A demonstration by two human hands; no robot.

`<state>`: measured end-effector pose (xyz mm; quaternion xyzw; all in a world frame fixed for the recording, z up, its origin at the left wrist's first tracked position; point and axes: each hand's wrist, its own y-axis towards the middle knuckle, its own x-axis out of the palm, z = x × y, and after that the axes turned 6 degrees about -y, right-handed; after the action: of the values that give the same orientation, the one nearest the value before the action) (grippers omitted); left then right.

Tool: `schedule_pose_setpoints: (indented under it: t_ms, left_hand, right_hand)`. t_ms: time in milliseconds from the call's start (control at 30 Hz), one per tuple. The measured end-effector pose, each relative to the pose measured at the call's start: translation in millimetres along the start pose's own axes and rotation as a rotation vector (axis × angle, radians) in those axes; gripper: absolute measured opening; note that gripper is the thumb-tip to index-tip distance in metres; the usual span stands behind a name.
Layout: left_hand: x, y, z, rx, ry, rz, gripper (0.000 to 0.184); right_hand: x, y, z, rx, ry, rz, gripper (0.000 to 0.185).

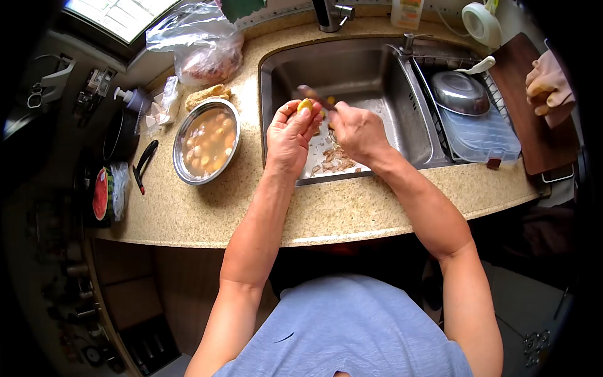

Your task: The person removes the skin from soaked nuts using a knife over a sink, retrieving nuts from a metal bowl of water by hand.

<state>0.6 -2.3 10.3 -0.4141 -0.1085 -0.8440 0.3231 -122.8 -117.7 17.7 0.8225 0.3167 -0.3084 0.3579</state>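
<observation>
Over the near left part of the metal sink (377,69), my left hand (292,135) pinches a small yellow piece of food (304,105) at its fingertips. My right hand (359,132) is closed around the handle of a knife, whose dark blade (314,94) points up and left, close to the yellow piece. Brown peelings (336,161) lie in the sink below my hands. On the counter to the left, a metal bowl (181,164) holds cloudy water with several round pale and yellowish pieces.
A black-handled peeler (146,164) lies left of the bowl, near a cut watermelon (102,193). Behind the bowl sits a plastic bag (207,60). The faucet (329,17) stands at the back. On the right are a dish rack with a lidded container (480,135) and a wooden board (534,125).
</observation>
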Motion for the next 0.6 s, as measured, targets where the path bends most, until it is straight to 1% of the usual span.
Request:
schedule_pose_setpoints:
  t_ms: [33,100,133,167,233,300,367,500,567,600]
  left_hand:
    - [1.5,-0.6,0.2,0.013,0.014,0.006,0.021]
    - [1.4,-1.3,-0.6,0.017,0.026,0.009,0.022]
    - [2.3,0.3,-1.1,0.025,0.035,0.008,0.023]
    - [2.2,0.8,-1.7,0.026,0.028,0.007,0.023]
    - [-0.6,-0.7,-1.6,-0.002,0.085,-0.044,0.026]
    - [0.9,-1.0,-3.6,-0.003,0.125,-0.065,0.028]
    - [3.5,-3.7,-5.1,-0.006,0.150,-0.090,0.027]
    - [6.1,-4.9,-0.5,-0.007,0.204,-0.096,0.028]
    - [2.4,-3.1,1.8,0.004,0.314,-0.098,0.027]
    - [2.6,-3.3,1.9,0.004,0.314,-0.097,0.027]
  right_hand:
    - [-0.5,1.8,2.5,0.000,-0.001,0.000,0.024]
    - [-3.3,5.2,5.7,0.124,-0.057,-0.064,0.024]
    - [-5.1,5.2,2.9,0.087,0.086,-0.035,0.020]
    - [-6.5,6.2,-0.7,0.084,0.080,-0.037,0.020]
    - [-6.8,5.0,-7.3,-0.049,0.361,0.116,0.017]
    - [-7.4,6.5,-3.5,-0.089,0.357,0.162,0.017]
    - [-11.0,6.8,-1.7,-0.044,0.369,0.083,0.016]
    - [-12.2,6.9,-1.5,-0.007,0.356,0.040,0.016]
    - [-5.1,8.5,4.2,0.056,0.296,0.121,0.015]
    - [-5.8,8.8,6.3,0.056,0.296,0.120,0.015]
